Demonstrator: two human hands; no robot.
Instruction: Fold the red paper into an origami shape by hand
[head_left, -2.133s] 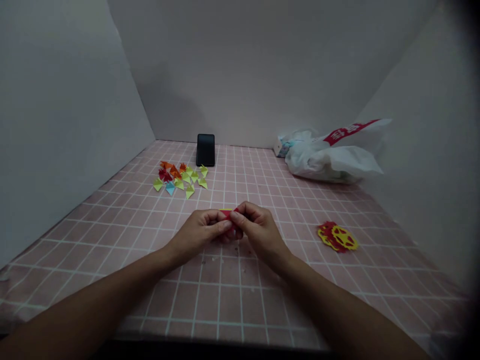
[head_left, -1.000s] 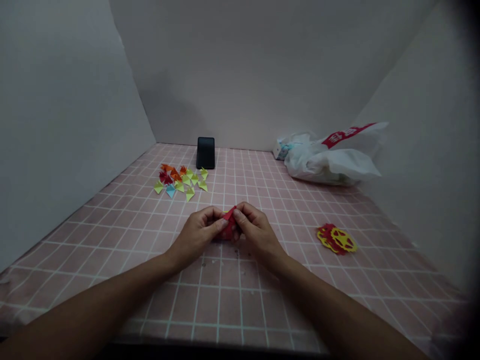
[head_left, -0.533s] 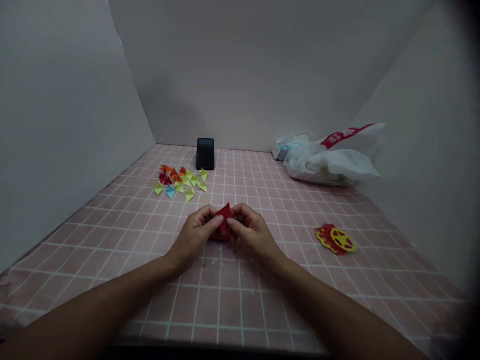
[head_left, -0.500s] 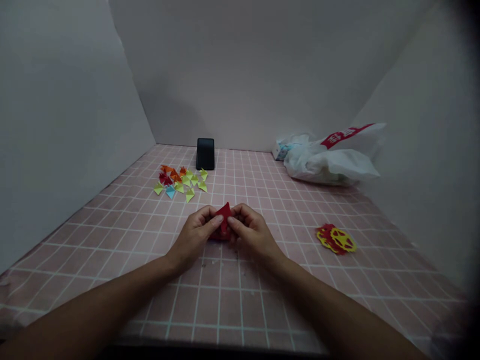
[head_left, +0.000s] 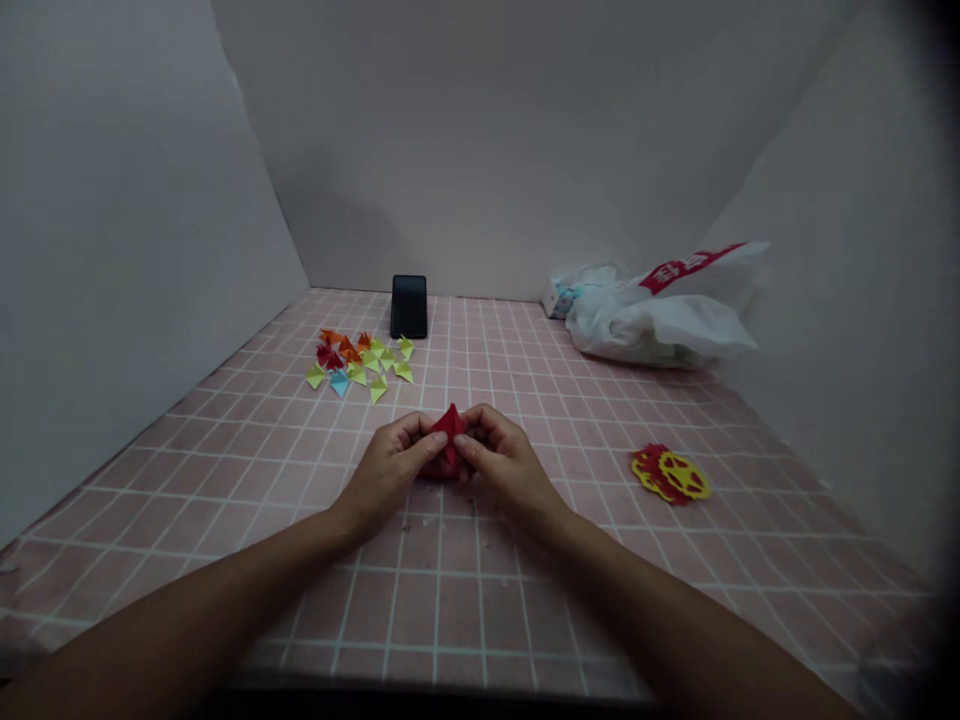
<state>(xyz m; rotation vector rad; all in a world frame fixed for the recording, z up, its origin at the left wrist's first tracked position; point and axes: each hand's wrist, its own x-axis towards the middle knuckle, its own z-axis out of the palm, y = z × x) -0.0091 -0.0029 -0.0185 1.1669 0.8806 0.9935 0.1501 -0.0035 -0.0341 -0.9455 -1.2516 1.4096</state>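
Observation:
A piece of folded red paper [head_left: 450, 425] is pinched between my two hands, over the middle of the table. My left hand [head_left: 394, 455] grips its left side, thumb on the near face and fingers curled behind. On the other side my right hand [head_left: 504, 458] holds it the same way, its thumb pressed close to the left thumb. The paper comes to a point at the top, and a crease runs down its middle. Fingers cover much of its lower part and both side edges.
Several small folded paper pieces [head_left: 356, 373] in yellow, orange, red and blue lie at the left. Behind them a black phone [head_left: 409, 307] leans upright. Red and yellow cut-out discs [head_left: 684, 476] are stacked at the right. A white plastic bag [head_left: 652, 325] and a small box [head_left: 556, 298] sit at the back right.
The red paper's upper faces now slope to a clearer middle crease, and its tip has shifted slightly left. Both hands keep their hold almost in place.

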